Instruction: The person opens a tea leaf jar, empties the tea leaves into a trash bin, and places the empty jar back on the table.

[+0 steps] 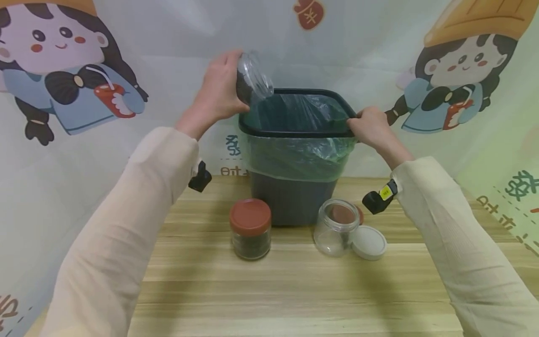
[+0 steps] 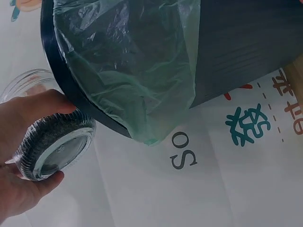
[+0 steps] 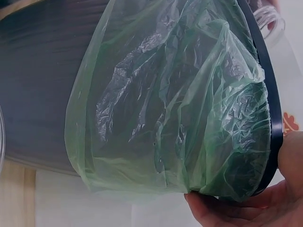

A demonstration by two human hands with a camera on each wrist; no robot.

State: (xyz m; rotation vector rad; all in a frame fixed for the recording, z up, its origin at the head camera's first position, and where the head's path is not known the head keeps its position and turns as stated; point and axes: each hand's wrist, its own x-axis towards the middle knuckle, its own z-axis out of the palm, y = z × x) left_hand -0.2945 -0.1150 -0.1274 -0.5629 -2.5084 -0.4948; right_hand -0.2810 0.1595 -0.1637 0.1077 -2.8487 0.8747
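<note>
My left hand (image 1: 215,91) grips a clear glass jar (image 1: 254,77), tilted with its mouth toward the left rim of a dark grey bin (image 1: 292,199). Dark, grain-like contents show through the ribbed glass near the jar's base (image 2: 56,146) in the left wrist view. A thin green plastic bag (image 1: 294,157) lines the bin and folds down over its outside. At the bin's right rim, my right hand (image 1: 372,126) pinches the black edge and the bag; its fingers (image 3: 236,210) curl under that edge in the right wrist view.
In front of the bin stands a jar with a red lid (image 1: 251,220) and dark contents. To its right are an uncovered glass jar (image 1: 330,238), a white lid (image 1: 369,242) and a red lid (image 1: 360,215) partly hidden behind the glass. A printed sheet (image 1: 181,28) hangs behind the wooden table (image 1: 294,295).
</note>
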